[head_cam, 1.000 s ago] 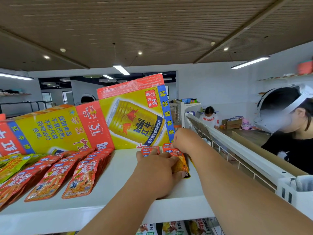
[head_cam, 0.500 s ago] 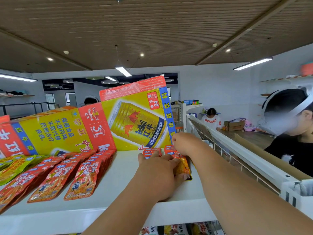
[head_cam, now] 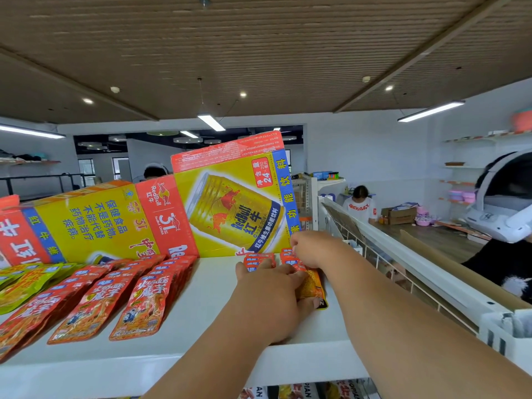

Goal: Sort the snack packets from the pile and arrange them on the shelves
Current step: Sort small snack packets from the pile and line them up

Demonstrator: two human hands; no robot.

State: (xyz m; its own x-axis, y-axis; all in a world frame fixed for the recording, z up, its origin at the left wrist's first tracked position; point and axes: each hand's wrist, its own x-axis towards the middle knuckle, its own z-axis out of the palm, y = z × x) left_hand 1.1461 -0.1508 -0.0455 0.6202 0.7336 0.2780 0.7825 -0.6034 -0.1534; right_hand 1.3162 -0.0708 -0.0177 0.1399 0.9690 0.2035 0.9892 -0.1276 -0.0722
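Here snack packets (head_cam: pixel 312 285) lie flat, long axis toward carton (head_cam: pixel 230 208).

Overhead, a brown slatted ceiling (head_cam: pixel 259 38) fills the upper half of the frame, crossed by darker beams and dotted with small spotlights (head_cam: pixel 243 94). Strip lamps (head_cam: pixel 211 122) glow at centre, upper right and the left edge. The walls (head_cam: pixel 359 151) are white. At right, wall shelves (head_cam: pixel 486 136) hang above a wooden counter (head_cam: pixel 431 237), where a person in a white shirt (head_cam: pixel 359 204) sits beside a cardboard box (head_cam: pixel 398 216). Windows (head_cam: pixel 86 169) show at middle left.
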